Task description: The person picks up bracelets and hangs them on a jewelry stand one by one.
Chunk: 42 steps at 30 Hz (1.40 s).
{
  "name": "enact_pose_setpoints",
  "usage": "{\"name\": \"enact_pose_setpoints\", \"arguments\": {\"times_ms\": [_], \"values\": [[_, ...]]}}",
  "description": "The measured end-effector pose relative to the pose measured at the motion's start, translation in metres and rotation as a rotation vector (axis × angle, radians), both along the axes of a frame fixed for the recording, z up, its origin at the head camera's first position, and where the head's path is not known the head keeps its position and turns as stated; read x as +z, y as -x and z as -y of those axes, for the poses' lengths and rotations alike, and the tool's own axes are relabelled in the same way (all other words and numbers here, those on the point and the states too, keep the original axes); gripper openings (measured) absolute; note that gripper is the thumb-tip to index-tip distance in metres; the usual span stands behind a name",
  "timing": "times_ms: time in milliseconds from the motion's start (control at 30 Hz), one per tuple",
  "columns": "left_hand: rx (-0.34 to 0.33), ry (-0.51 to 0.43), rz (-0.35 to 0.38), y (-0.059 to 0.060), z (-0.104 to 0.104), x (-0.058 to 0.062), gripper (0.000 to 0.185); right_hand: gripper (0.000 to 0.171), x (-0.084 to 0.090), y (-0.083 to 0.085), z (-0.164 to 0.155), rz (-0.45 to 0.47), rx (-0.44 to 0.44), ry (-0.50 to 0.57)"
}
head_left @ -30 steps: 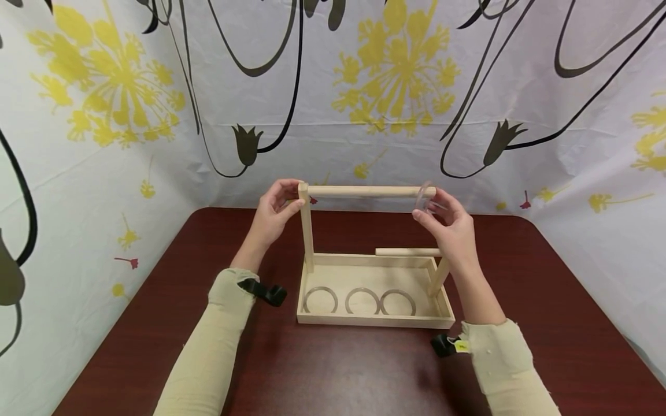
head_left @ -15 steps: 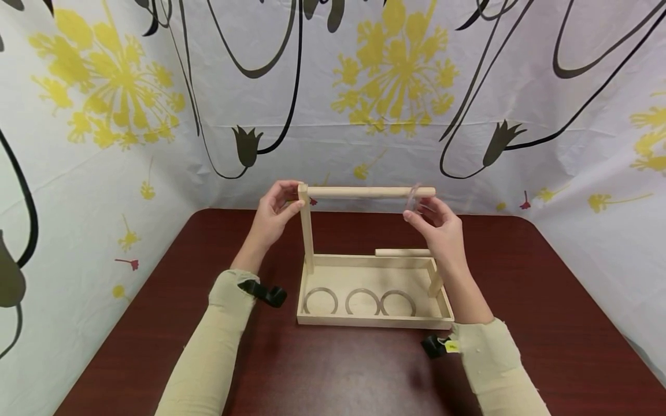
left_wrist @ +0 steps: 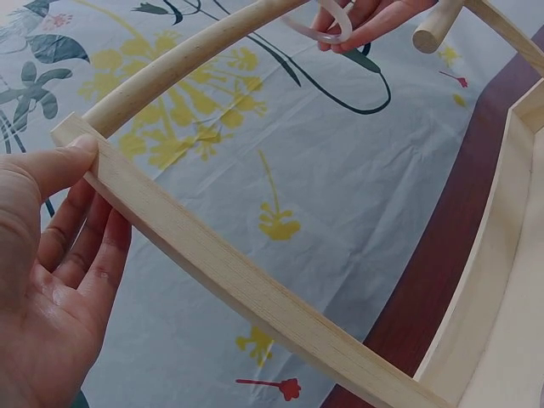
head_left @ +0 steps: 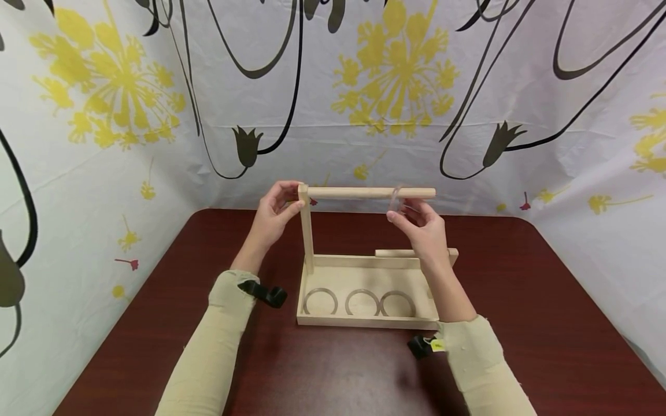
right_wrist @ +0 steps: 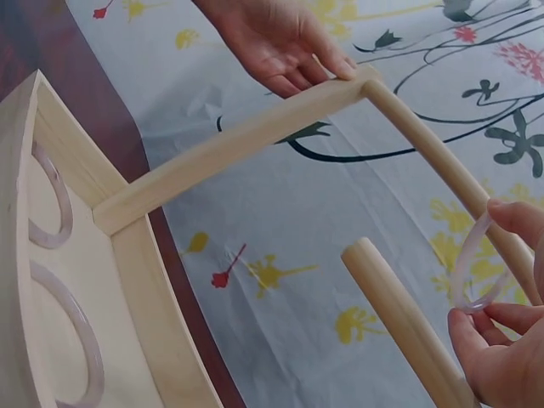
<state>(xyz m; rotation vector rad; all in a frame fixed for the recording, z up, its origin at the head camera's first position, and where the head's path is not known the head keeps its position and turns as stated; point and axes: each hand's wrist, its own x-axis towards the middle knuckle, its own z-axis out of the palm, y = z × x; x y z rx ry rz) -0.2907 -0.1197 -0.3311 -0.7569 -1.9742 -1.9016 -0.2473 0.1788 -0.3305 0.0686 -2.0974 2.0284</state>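
My left hand (head_left: pixel 274 212) grips the top of the upright post (head_left: pixel 307 234) of a wooden rack, thumb on the near face and fingers behind. From that post a long round upper rod (head_left: pixel 348 192) runs right to a free end. My right hand (head_left: pixel 424 234) pinches a pale translucent bangle (right_wrist: pixel 461 276) between thumb and fingers. The bangle encircles the upper rod, right of its middle. Three similar bangles lie in the rack's shallow tray (head_left: pixel 364 322); two of them, an upper bangle (right_wrist: pixel 66 204) and a lower bangle (right_wrist: pixel 89 340), appear in the right wrist view.
Below the upper rod, a shorter lower rod (head_left: pixel 395 253) points left from a right-hand post mostly hidden by my right forearm. The rack stands on a dark red-brown table (head_left: pixel 322 370). A white flower-printed cloth (head_left: pixel 312 104) hangs behind and at the sides.
My right hand has slid the bangle leftward along the upper rod, from the free end toward the middle. My left hand has stayed on the post.
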Motion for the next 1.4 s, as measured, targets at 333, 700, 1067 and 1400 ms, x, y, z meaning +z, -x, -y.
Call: {"name": "enact_pose_setpoints", "arguments": {"times_ms": [333,700,1067,1400], "values": [[0.01,-0.001,0.006,0.001,0.0,0.0,0.035,0.057,0.0,0.002,0.014,-0.01,0.032,0.018],[0.014,-0.005,0.003,0.001,0.0,0.0,0.035,0.056,-0.001,0.005,0.029,-0.015,0.058,0.032],[0.018,-0.013,0.007,0.0,-0.001,0.0,0.034,0.055,-0.001,0.004,0.044,-0.04,0.089,0.052],[0.01,0.005,0.013,0.0,0.0,-0.001,0.035,0.058,-0.002,0.004,0.05,-0.046,0.105,0.054]]}}
